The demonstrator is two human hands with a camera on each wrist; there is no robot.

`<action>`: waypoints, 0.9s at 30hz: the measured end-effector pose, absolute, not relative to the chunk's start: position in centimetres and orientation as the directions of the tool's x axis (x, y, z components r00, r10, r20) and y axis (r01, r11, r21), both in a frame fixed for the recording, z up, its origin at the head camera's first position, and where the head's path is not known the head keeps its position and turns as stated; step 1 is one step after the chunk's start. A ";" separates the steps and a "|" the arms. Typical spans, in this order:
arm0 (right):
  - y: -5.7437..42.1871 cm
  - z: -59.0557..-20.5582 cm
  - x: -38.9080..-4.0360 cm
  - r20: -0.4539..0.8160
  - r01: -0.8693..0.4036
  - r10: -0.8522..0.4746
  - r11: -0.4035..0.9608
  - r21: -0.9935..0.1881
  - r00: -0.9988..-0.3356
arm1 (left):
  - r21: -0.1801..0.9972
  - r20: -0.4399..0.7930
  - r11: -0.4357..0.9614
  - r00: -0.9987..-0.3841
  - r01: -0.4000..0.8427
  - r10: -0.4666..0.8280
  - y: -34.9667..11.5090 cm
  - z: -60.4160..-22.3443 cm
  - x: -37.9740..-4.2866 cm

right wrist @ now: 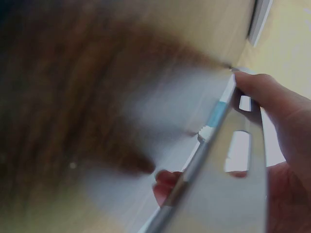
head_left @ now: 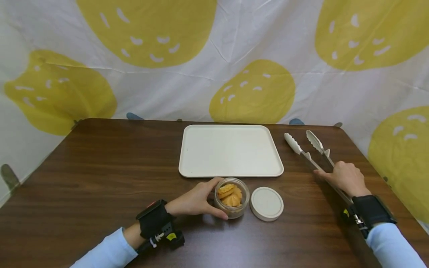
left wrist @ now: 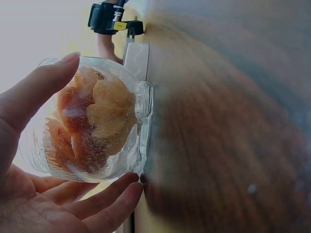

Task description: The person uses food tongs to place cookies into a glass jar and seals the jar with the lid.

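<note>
A clear glass jar of golden cookies stands upright on the table. My left hand holds it from the left side, thumb and fingers curved about the wall; the left wrist view shows the cookies through the glass. Right of the jar lies its round white lid. At the right, my right hand grips metal tongs with white scalloped tips, which are spread apart. In the right wrist view, thumb and fingers lie on either side of the slotted tong arm.
A white rectangular tray lies behind the jar, near the table's far edge. The dark wooden table reaches back to a hanging cloth with a yellow fruit print.
</note>
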State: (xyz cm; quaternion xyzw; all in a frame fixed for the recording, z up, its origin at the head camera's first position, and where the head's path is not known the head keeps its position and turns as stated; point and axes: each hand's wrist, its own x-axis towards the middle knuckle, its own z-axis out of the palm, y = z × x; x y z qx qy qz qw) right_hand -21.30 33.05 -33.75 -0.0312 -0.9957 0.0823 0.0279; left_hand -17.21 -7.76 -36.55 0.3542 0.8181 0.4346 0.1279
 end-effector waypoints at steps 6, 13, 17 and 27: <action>33.0 -33.7 -21.5 -0.024 0.101 0.099 0.986 -0.135 -0.995 | 0.813 0.103 0.352 -0.709 0.464 0.698 -7.7 -36.7 -17.2; 32.9 -33.7 -21.7 -0.072 0.102 0.093 0.987 -0.122 -0.993 | 0.827 0.099 0.336 -0.706 0.450 0.701 -7.9 -36.7 -17.2; 32.7 -33.7 -21.8 -0.106 0.113 0.101 0.987 -0.117 -0.989 | 0.838 0.098 0.323 -0.705 0.439 0.702 -8.0 -36.6 -17.2; 32.2 -33.6 -21.7 -0.205 0.175 0.151 0.979 -0.101 -0.967 | 0.838 0.101 0.320 -0.701 0.442 0.706 -8.1 -36.6 -17.1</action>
